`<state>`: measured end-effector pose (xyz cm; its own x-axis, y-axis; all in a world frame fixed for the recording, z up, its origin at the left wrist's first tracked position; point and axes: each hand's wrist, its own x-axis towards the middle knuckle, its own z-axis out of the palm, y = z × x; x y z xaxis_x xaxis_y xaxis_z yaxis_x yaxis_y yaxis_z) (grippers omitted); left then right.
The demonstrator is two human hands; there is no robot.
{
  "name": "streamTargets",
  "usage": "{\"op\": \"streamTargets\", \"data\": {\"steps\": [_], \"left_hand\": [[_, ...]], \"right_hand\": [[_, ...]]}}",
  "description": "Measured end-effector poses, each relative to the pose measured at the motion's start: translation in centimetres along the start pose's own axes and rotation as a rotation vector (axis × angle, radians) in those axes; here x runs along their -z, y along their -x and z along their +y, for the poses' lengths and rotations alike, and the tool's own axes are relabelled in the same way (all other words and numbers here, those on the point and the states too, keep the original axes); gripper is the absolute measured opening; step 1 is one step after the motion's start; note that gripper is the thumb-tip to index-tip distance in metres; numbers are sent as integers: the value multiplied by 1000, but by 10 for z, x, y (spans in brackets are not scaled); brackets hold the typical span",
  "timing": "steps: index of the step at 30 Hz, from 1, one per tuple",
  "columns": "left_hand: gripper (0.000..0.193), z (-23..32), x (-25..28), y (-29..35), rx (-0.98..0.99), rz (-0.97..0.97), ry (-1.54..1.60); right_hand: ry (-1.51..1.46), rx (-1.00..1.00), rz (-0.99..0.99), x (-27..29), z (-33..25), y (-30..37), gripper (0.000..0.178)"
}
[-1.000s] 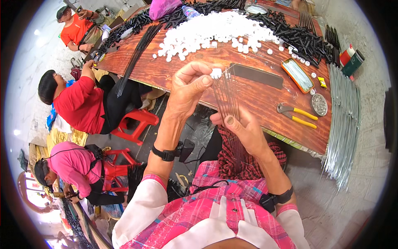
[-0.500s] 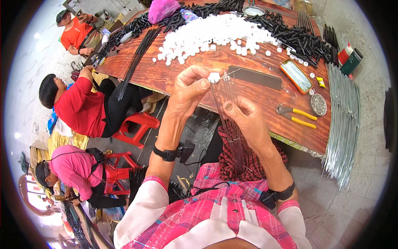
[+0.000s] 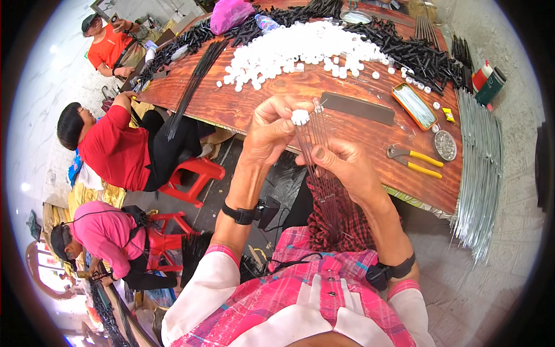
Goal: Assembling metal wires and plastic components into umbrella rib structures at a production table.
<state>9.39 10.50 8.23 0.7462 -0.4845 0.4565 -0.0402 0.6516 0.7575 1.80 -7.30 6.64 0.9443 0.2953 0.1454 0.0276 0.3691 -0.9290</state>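
Between the thumb and fingers of my left hand [image 3: 269,130] is a small white plastic cap [image 3: 300,117], at the upper end of some thin dark metal rods [image 3: 325,194]. Those rods run down as a loose bundle toward my lap, over a red and black checked cloth [image 3: 318,222]. My right hand [image 3: 342,165] is closed round the bundle a little below the cap, thumb on the near side. Beside the cap, several rod tips stand up together with a small clear piece near their top. How the cap joins the rods is hidden by my fingers.
White caps [image 3: 300,46] lie heaped across the wooden table [image 3: 248,107], ringed by black tubular parts [image 3: 425,61]. Yellow-handled pliers [image 3: 417,160], a tin of pins [image 3: 415,106], a dish [image 3: 444,144] and a dark flat bar [image 3: 358,109] are near. Silvery rods [image 3: 480,173] overhang the right edge. People sit left.
Both hands have come slightly down and right with the cap and rods. The rod tips beside the cap now stand more upright and closer together.
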Motion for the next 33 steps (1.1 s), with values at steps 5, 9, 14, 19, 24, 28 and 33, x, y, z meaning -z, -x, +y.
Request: {"op": "streamTargets", "data": {"steps": [5,9,14,19,24,28,33], "left_hand": [[30,-15,11,6,15,66,146],[71,-14,-13,8,114,227,73],[62,12,-22,21,216,400,-233],[43,27,-42,9,275,406,-672],[35,23,-39,4,331,370,-647],[35,24,-31,5,346,379,-641],[35,29,-28,1,378,343,-588]], "right_hand": [[-129,-131,-113,-1,6,0,39],[-111,-62,-40,-6,17,4,36],[43,107,263,-11,35,-2,26],[227,105,339,-17,30,2,24],[517,148,370,-11,25,7,22],[504,337,498,-19,20,10,20],[639,335,406,-9,11,10,20]]}}
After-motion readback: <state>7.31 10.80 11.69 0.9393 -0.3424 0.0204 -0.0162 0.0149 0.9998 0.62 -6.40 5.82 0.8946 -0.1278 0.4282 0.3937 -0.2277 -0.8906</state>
